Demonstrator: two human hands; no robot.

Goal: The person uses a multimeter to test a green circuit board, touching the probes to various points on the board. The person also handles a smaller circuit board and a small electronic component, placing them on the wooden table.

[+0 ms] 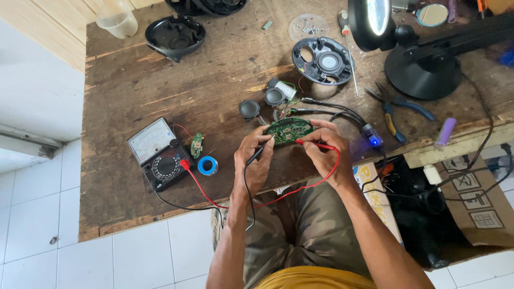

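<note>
From the head camera, the green circuit board (288, 130) lies on the wooden table (139, 80), right of the meter (159, 154). The left hand (255, 159) grips the black probe (260, 151), its tip on the board's near edge. The right hand (325, 151) pinches the red probe (316, 144) against the board. A blue tape roll (207, 166) sits between meter and board.

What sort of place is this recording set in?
Probably a small electronics repair bench: a worn wooden table holds an analogue multimeter, a green circuit board being probed, and blue-handled pliers.
</note>
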